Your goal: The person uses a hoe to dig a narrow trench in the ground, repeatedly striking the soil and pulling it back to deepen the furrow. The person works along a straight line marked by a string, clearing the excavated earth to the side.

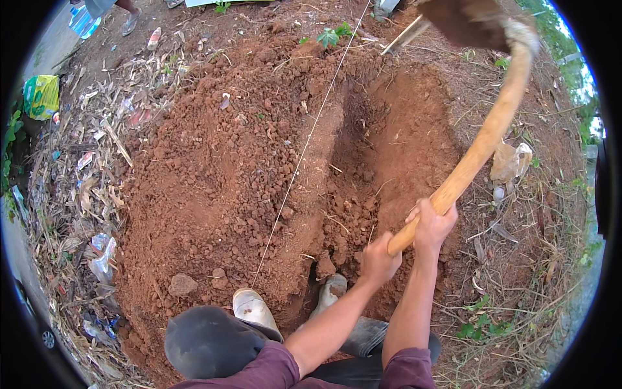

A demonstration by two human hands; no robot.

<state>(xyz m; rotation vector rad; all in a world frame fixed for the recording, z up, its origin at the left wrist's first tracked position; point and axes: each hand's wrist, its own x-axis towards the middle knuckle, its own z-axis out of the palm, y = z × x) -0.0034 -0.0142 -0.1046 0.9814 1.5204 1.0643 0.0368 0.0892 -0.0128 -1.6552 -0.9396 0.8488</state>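
A hoe is raised above the ground, its thick curved wooden handle (pixel 483 146) slanting up to the right. The broad, soil-caked hoe blade (pixel 468 24) is blurred at the top edge. My left hand (pixel 379 260) is closed round the butt end of the handle. Just above it, my right hand (pixel 433 223) also grips the wood. Below the hoe runs a narrow trench (pixel 405 139) in reddish soil. My pale, muddy boots straddle its near end: the left boot (pixel 254 306) is on the soil beside it, the right boot (pixel 332 290) partly down in it.
A taut white string (pixel 302 155) runs along the trench's left side. Loose dug soil (pixel 207 162) is heaped to the left, with dry litter (pixel 78 214) beyond. A crumpled plastic bag (pixel 510 162) lies on the right. Another person's foot (pixel 130 23) shows at the top left.
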